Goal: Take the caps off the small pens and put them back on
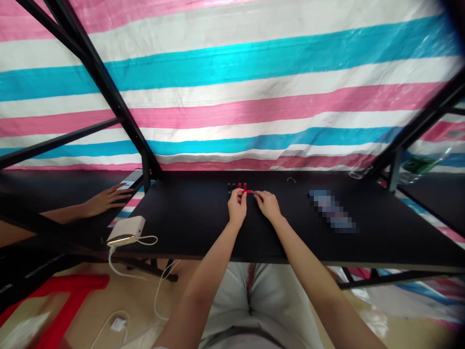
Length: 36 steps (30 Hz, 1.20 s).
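My left hand (238,206) pinches a small red cylinder (248,192) that lies sideways between my two hands. Close on its right, my right hand (268,204) has its fingertips closed on a thin dark piece (254,192), which points at the red cylinder's end. Whether the two pieces touch is too small to tell. Just beyond my left fingers stand two small black cylinders (231,187) and two small red cylinders (242,185) in a row. Several tiny shiny bits (291,180) lie farther back on the black table (192,218).
A blurred-out flat object (332,211) lies to the right. On the left edge sits a white box (126,230) with a white cable (148,240). Another person's hand (105,199) rests on the neighbouring table. Black frame bars (109,92) slant up on both sides.
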{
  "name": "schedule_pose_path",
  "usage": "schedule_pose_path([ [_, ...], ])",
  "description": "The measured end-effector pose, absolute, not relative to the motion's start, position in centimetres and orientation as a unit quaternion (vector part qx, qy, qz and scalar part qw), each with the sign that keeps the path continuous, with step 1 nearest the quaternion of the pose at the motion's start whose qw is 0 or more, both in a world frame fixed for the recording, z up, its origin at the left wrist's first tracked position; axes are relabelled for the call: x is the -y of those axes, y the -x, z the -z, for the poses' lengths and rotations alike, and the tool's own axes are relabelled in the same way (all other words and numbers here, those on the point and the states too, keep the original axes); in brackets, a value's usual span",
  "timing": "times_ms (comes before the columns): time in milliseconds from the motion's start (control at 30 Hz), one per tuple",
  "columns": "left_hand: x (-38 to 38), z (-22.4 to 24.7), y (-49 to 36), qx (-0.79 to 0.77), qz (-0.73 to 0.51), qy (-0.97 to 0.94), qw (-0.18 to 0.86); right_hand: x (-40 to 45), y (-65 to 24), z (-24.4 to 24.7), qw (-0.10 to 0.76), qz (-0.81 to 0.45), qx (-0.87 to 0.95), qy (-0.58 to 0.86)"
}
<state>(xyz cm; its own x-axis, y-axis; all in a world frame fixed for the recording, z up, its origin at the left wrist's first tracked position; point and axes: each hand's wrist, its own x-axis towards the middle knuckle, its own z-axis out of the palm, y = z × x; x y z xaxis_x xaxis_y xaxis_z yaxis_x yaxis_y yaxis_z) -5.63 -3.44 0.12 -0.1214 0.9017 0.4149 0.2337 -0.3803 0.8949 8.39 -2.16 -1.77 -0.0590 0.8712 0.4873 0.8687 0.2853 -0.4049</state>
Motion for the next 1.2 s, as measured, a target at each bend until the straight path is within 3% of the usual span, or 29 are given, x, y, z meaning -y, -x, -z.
schedule_pose_path([
  [533,3.2,0.9,5.5,-0.378,-0.503,-0.719,0.295,2.4,-8.0,1.5,0.378,-0.038,0.732,0.565],
  [767,3.0,0.7,5.7,-0.433,-0.551,-0.662,0.265,0.7,-7.7,2.2,0.414,-0.077,0.661,0.62],
  [1033,2.8,0.1,6.0,-0.496,-0.572,-0.571,0.317,-2.1,-6.9,2.1,0.32,-0.125,0.633,0.693],
  [1200,2.6,0.5,6.1,-0.503,-0.58,-0.544,0.338,-2.6,-6.3,1.9,0.308,-0.105,0.628,0.707],
])
